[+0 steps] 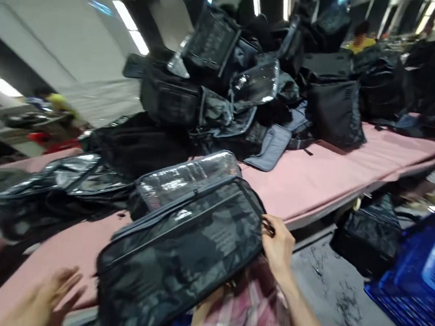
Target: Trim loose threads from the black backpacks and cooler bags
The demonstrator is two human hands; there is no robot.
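Observation:
A dark grey bag with clear plastic panels [185, 243] lies tilted over the near edge of the pink table [317, 179]. My right hand [279, 243] is closed on its right corner, and something small and dark shows between the fingers. My left hand [44, 300] is at the lower left, blurred by motion, fingers spread, just left of the bag and holding nothing.
A tall heap of black and grey bags [242, 87] covers the back of the table, with flat plastic-fronted pieces [70, 177] at left. A black bag [369, 238] sits on the floor under the table edge. A blue crate [420, 280] stands at right. A person in yellow [359, 40] is far behind.

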